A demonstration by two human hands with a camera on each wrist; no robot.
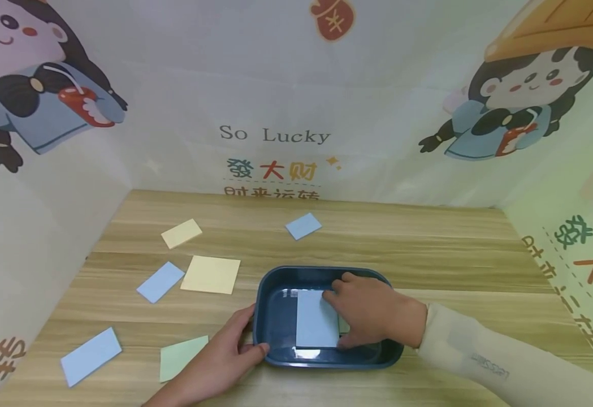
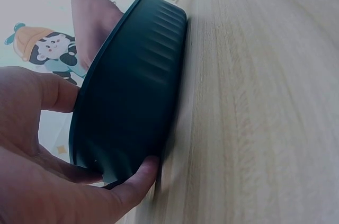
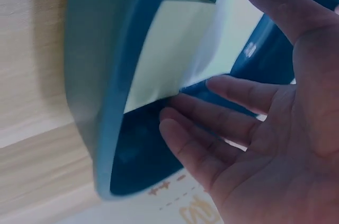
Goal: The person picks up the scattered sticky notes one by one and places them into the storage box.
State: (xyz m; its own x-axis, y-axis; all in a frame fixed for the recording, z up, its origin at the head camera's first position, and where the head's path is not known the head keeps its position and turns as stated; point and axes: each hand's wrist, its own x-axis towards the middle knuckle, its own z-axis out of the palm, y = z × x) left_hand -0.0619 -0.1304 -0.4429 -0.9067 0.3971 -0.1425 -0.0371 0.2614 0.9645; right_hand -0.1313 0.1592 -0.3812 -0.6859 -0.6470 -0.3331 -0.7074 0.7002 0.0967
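A dark blue plastic tray (image 1: 280,322) with rounded corners sits on the wooden table. My left hand (image 1: 227,353) holds its left end, thumb by the front corner and fingers against the outer wall (image 2: 127,86). Inside lies a light blue card (image 1: 316,319), with part of a pale green card (image 1: 344,324) showing at its right. My right hand (image 1: 369,308) reaches into the tray, thumb and fingertips spread at the blue card's right side. In the right wrist view its fingers (image 3: 212,123) look fairly straight beside the cards; firm contact is hard to tell.
Left of the tray lie a large yellow card (image 1: 211,275), a smaller yellow one (image 1: 181,233), two blue cards (image 1: 91,357) and a green card (image 1: 179,356) partly behind my left forearm. Another blue card (image 1: 303,226) lies behind the tray. Printed cloth walls (image 1: 367,135) enclose the table.
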